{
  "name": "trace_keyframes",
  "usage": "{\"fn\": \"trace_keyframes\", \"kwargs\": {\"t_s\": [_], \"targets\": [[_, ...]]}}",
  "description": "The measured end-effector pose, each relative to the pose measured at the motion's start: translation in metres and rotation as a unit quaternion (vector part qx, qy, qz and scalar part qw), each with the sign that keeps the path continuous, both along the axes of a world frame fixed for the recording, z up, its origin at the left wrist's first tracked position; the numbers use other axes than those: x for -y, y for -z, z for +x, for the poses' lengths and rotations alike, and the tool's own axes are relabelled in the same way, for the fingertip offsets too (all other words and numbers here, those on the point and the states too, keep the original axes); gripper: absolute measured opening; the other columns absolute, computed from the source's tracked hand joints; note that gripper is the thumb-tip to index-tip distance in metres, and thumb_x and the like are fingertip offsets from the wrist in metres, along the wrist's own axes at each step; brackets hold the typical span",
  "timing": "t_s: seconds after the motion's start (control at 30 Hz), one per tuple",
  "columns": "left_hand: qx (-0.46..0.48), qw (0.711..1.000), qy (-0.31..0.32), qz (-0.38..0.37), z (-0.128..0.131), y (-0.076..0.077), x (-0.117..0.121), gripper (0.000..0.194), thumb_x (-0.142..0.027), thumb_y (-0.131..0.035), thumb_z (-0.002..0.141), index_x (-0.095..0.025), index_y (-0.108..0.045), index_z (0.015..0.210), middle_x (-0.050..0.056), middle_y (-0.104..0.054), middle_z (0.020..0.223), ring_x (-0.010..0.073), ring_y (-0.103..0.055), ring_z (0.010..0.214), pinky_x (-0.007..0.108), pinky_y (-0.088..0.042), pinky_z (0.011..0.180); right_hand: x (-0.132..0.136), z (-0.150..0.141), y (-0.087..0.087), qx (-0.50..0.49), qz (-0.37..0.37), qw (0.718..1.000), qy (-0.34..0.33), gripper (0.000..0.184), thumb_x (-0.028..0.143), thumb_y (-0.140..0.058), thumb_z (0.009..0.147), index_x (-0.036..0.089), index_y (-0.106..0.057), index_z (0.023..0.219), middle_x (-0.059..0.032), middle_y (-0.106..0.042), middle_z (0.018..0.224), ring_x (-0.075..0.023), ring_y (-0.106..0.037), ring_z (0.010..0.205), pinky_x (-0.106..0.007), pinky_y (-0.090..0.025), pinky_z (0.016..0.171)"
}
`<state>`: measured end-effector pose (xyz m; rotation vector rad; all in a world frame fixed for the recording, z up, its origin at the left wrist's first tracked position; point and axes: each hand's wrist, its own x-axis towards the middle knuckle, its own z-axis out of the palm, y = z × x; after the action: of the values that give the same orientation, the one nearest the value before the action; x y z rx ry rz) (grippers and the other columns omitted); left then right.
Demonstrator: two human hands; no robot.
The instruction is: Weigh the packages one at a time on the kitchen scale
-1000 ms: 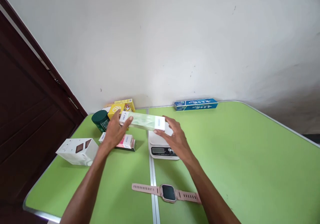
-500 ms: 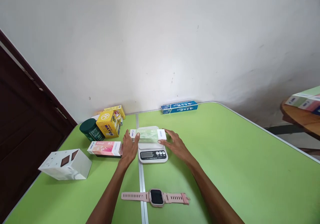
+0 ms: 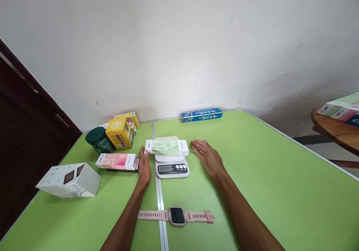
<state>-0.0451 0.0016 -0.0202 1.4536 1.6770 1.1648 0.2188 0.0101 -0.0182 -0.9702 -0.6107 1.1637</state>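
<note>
A light green and white toothpaste-style box [image 3: 167, 147] lies across the platform of a white kitchen scale [image 3: 172, 170], overhanging it at both ends. My left hand [image 3: 144, 167] is upright at the box's left end, fingers stretched and holding nothing; whether it touches the box I cannot tell. Off the right end, with a small gap, my right hand [image 3: 208, 156] is open, its fingers extended. A pink box [image 3: 117, 161] rests on a dark box just left of my left hand. Nearer me lies a smartwatch [image 3: 177, 216] with a pink strap, laid out flat.
On the left stand a white box [image 3: 70, 180], a dark green canister [image 3: 100, 140] and yellow boxes [image 3: 120, 133]. A blue box [image 3: 201, 115] lies by the wall [image 3: 179, 49]. At far right, more boxes [image 3: 340, 110] rest on a wooden stool [image 3: 322, 122].
Both hands have let go of the green and white box, which stays on the scale. My right hand has moved away to the right, and my left hand has straightened beside the box.
</note>
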Motion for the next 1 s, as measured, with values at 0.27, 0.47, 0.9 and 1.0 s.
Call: {"fn": "trace_keyframes", "kwargs": {"t_s": [0.27,0.47,0.9,1.0], "targets": [[0.03,0.999,0.008,0.037,0.004,0.001,0.005,0.075,-0.067,-0.024,0.106,-0.022,-0.035,0.165,0.012,-0.05,0.164,0.0254,-0.039,0.158,0.038,-0.033,0.13,0.012,-0.014,-0.02,0.154,0.001,0.988,0.028,0.065,0.072,-0.083,0.072,0.022,-0.073,0.111,-0.0142,-0.072,0.132,-0.0361,-0.063,0.132,-0.054,-0.049,0.115],[0.103,0.99,0.008,0.1,0.004,0.006,0.003,0.075,-0.071,-0.033,0.104,-0.021,-0.047,0.158,0.013,-0.047,0.166,0.0278,-0.037,0.158,0.045,-0.028,0.132,0.015,-0.034,-0.051,0.415,0.002,0.91,-0.027,0.09,0.067,-0.081,0.074,0.026,-0.057,0.15,-0.0153,-0.05,0.16,-0.041,-0.049,0.144,-0.06,-0.047,0.113],[-0.047,0.986,0.058,0.147,0.011,-0.024,0.012,0.07,-0.065,-0.036,0.105,-0.021,-0.045,0.159,0.015,-0.047,0.164,0.03,-0.037,0.157,0.052,-0.027,0.131,0.017,-0.01,-0.04,0.502,0.048,0.861,-0.063,0.058,0.025,-0.073,0.084,0.02,-0.064,0.142,-0.0135,-0.067,0.127,-0.0308,-0.068,0.112,-0.045,-0.057,0.096],[-0.096,0.975,0.107,0.167,0.021,-0.047,0.009,0.066,-0.061,-0.039,0.106,-0.025,-0.041,0.161,0.013,-0.048,0.164,0.029,-0.04,0.156,0.051,-0.03,0.13,0.012,0.015,-0.045,0.493,0.063,0.864,-0.073,0.043,0.028,-0.076,0.083,0.02,-0.073,0.124,-0.0101,-0.069,0.116,-0.0269,-0.069,0.097,-0.04,-0.058,0.086]]}}
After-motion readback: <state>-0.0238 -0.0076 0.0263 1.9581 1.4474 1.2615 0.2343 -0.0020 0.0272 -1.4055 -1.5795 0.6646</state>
